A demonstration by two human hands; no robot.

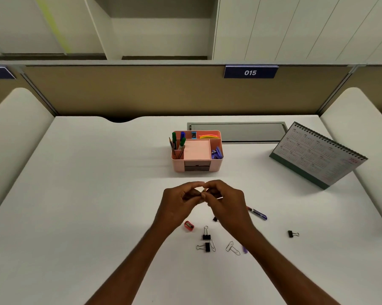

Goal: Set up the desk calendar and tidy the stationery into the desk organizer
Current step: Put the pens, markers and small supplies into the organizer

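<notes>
A pink desk organizer (216, 165) stands mid-desk, holding markers, pencils, a pink pad, coloured strips and purple clips. The desk calendar (317, 154) stands upright at the right. My left hand (179, 200) and right hand (224, 202) meet just in front of the organizer. Together their fingertips pinch a small pale object (203, 190) that is mostly hidden. On the desk below lie a red sharpener (189, 225), two black binder clips (206, 234) (204, 247), paper clips (232, 248) and a pen (258, 213).
Another black binder clip (293, 234) lies apart at the right. A grey cable hatch (237, 132) sits behind the organizer. Padded white dividers (14, 137) flank the white desk (86, 205), and a tan partition runs along the back.
</notes>
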